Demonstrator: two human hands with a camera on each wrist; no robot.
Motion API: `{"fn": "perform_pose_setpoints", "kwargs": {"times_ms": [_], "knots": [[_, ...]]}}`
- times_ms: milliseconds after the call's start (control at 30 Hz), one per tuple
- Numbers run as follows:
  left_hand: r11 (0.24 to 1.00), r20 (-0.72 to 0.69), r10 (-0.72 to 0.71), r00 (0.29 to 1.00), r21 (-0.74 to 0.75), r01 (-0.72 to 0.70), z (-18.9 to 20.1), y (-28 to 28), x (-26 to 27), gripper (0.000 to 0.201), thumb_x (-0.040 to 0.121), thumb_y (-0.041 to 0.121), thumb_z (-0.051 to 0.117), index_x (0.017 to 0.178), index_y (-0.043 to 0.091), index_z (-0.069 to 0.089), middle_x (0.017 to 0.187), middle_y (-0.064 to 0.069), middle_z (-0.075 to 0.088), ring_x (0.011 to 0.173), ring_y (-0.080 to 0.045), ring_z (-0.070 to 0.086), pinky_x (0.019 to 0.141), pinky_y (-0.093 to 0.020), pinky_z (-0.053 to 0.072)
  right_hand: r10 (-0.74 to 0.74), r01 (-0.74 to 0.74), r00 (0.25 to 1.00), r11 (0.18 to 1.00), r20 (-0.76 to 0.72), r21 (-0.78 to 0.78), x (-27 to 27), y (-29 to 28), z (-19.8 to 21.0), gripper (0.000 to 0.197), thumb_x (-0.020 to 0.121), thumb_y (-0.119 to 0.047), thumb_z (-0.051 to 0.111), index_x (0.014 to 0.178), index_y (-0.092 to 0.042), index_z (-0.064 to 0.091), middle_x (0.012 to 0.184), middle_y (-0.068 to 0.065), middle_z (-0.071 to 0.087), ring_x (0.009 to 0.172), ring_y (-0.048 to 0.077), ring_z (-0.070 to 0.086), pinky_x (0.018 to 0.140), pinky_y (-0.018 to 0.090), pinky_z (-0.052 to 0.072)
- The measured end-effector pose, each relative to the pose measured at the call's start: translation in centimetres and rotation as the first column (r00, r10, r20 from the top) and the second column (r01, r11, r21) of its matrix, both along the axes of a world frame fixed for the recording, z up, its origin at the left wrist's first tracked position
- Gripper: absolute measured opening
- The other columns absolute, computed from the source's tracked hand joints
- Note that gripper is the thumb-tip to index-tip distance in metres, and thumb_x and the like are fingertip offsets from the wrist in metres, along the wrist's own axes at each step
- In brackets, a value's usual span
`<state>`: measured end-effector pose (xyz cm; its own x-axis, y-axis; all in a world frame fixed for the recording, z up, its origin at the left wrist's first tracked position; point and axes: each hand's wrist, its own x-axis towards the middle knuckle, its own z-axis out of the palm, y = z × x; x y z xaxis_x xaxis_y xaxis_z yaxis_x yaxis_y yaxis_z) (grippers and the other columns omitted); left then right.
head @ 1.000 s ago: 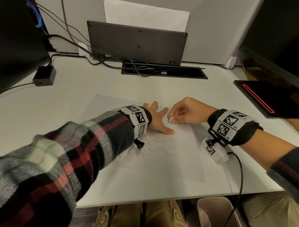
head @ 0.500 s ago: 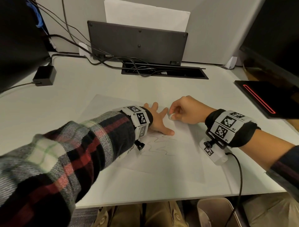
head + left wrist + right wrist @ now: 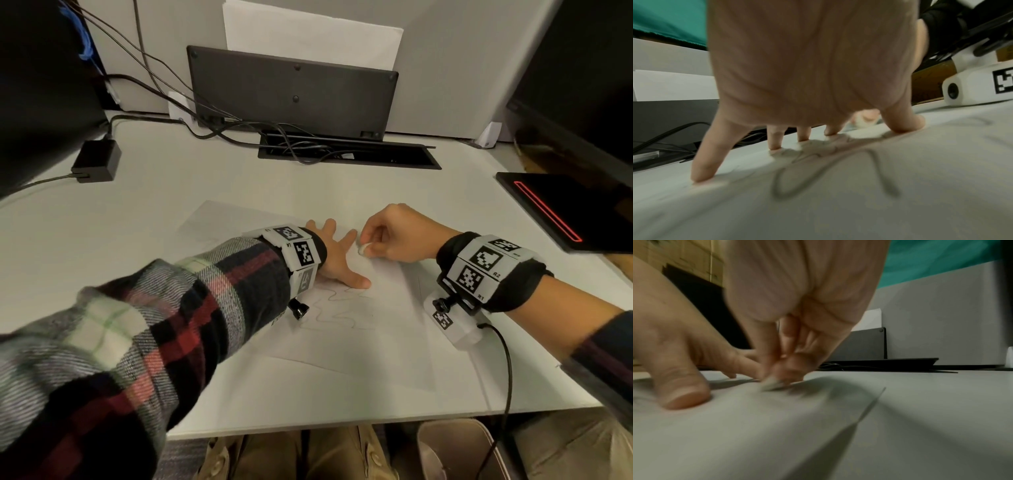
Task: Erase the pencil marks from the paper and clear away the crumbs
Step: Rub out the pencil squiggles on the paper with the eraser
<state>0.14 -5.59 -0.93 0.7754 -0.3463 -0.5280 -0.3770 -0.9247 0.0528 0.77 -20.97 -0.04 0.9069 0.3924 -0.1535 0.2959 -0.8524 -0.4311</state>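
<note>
Left hand [image 3: 337, 258] splayed flat on paper [image 3: 387, 329]; right hand [image 3: 399, 233] pinches eraser [image 3: 363, 249]; upright keyboard [image 3: 291, 90] behind.

The head view looks down and forward over the desk [image 3: 239, 192] from its near edge. Both wrist views sit low on the paper [image 3: 838, 211], facing the far edge, sharing the spread left hand [image 3: 674, 353].
</note>
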Motion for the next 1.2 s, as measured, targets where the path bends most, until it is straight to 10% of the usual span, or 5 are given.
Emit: {"fn": "perform_pose_setpoints", "kwargs": {"times_ms": [267,1200], "knots": [[1.0,0.009,0.002,1.0,0.006,-0.002,0.0,0.3,0.2,0.097,0.076,0.08,0.037,0.146,0.037,-0.014,0.157,-0.001,-0.013,0.143,-0.034,-0.005,0.112,-0.052,0.012,-0.191,0.194,0.981,0.971,-0.034,0.138,0.7,-1.6,0.2,0.01,0.084,-0.015,0.067,0.091,-0.008,0.065,0.071,0.005,0.063,0.059,0.015,0.061,0.064,0.021,0.052],[1.0,0.031,-0.015,0.999,-0.011,0.016,-0.2,0.1,0.6,0.095,0.077,0.077,0.042,0.146,0.04,-0.011,0.154,-0.007,-0.004,0.14,-0.036,0.006,0.108,-0.05,0.021,-0.034,0.038,0.998,0.997,0.058,-0.062,0.7,-0.2,0.1,0.012,0.081,-0.017,0.07,0.091,-0.011,0.072,0.083,0.0,0.068,0.063,-0.002,0.053,0.059,0.004,0.038]]}}
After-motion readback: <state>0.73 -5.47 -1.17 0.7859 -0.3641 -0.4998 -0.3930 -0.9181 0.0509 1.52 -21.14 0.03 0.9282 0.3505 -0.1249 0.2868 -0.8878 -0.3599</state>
